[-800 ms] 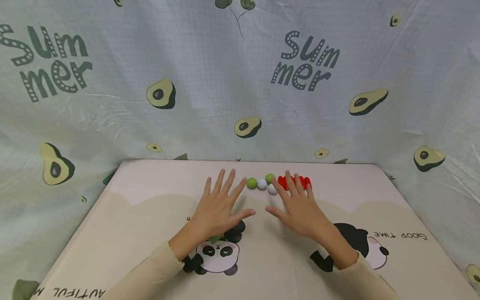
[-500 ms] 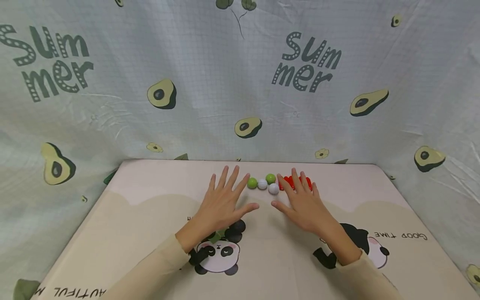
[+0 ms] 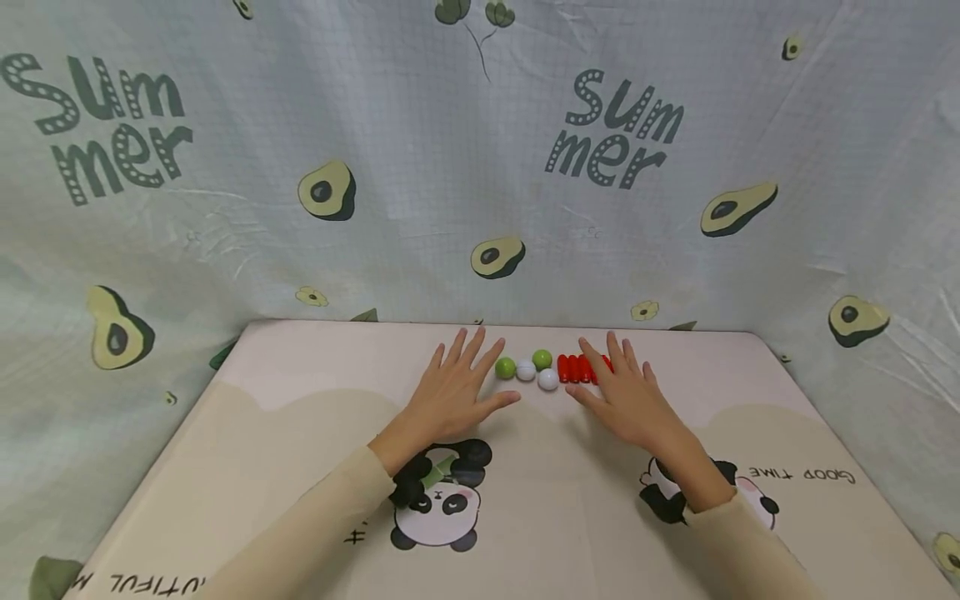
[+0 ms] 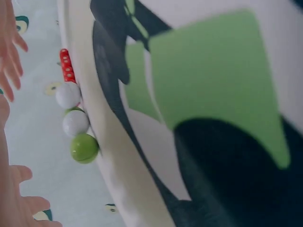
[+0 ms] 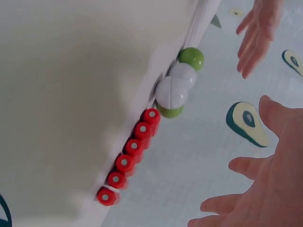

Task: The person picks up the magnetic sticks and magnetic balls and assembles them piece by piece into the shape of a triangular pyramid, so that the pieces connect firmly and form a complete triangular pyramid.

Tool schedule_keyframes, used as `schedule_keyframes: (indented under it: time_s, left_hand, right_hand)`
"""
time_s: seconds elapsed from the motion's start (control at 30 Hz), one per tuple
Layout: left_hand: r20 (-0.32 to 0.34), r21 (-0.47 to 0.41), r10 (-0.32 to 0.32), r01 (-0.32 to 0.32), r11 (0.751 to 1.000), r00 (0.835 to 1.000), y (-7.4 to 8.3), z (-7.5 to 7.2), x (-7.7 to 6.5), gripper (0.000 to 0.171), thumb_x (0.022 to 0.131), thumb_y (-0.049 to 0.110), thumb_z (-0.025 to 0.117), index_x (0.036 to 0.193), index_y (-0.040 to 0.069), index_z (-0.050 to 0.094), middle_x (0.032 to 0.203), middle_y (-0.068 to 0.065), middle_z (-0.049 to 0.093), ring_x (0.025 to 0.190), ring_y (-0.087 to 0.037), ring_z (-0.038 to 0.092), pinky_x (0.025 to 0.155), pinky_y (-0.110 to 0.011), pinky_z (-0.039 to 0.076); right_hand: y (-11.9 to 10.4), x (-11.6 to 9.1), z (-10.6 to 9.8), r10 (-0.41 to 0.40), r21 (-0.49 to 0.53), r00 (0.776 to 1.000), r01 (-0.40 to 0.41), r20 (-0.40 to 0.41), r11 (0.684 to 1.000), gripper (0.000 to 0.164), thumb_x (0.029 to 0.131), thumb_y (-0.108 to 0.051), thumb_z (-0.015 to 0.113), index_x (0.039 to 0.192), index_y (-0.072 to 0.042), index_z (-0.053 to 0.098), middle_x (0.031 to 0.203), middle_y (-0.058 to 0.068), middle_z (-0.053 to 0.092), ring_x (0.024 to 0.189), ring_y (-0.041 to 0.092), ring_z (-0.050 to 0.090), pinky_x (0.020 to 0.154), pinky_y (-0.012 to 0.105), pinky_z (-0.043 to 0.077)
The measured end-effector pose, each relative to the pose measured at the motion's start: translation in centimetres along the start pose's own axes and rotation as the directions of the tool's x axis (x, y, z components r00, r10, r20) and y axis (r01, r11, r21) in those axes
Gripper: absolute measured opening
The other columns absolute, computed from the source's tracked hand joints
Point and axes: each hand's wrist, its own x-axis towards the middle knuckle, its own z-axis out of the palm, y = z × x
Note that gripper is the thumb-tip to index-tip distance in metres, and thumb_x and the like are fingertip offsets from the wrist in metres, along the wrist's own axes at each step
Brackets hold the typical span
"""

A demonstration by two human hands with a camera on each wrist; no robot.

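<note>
In the head view my left hand (image 3: 450,396) is held with its fingers spread, fingertips just left of a green ball (image 3: 506,367). Beside that ball are two glossy white balls (image 3: 548,379) and a second green ball (image 3: 542,359). A row of several short red rods (image 3: 573,369) lies right of them; their pale round end faces (image 5: 124,163) show in the right wrist view. My right hand (image 3: 633,404), fingers also spread, overlaps the row's right end. Neither hand holds anything. Both palms hover over the table.
The table's pale cover (image 3: 300,450) has printed pandas (image 3: 437,512) and lettering. Directly behind the table's far edge hangs a light curtain (image 3: 420,167) with avocado prints and words. The balls and rods lie near that far edge.
Both hands have moved forward toward the far edge, and the right one has also shifted right, uncovering the left rods of the row. The balls and rods stay in place.
</note>
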Motion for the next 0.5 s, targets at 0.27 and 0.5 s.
schedule_keyframes:
  time_s: [0.27, 0.5]
  left_hand:
    - [0.058, -0.148, -0.024, 0.033, 0.989, 0.998, -1.0, 0.9, 1.0, 0.086, 0.098, 0.068, 0.049, 0.165, 0.02, 0.025, 0.173, -0.015, 0.018, 0.16, -0.042, 0.017, 0.125, -0.062, 0.023]
    - [0.121, -0.37, -0.014, 0.059, 0.927, 0.993, -1.5, 1.2, 2.1, 0.082, 0.102, 0.058, 0.052, 0.167, 0.019, 0.017, 0.173, -0.016, 0.016, 0.16, -0.042, 0.015, 0.125, -0.06, 0.023]
  right_hand:
    - [1.5, 0.5, -0.1, 0.031, 0.024, 0.999, -0.032, 0.019, 0.999, 0.084, 0.102, -0.06, 0.05, 0.165, -0.011, 0.024, 0.169, 0.032, 0.011, 0.154, 0.06, 0.011, 0.114, 0.08, 0.018]
    - [2.8, 0.9, 0.2, 0.069, 0.087, 0.997, -0.072, 0.038, 0.994, 0.084, 0.102, -0.058, 0.05, 0.165, -0.012, 0.02, 0.169, 0.031, 0.011, 0.154, 0.058, 0.011, 0.109, 0.082, 0.022]
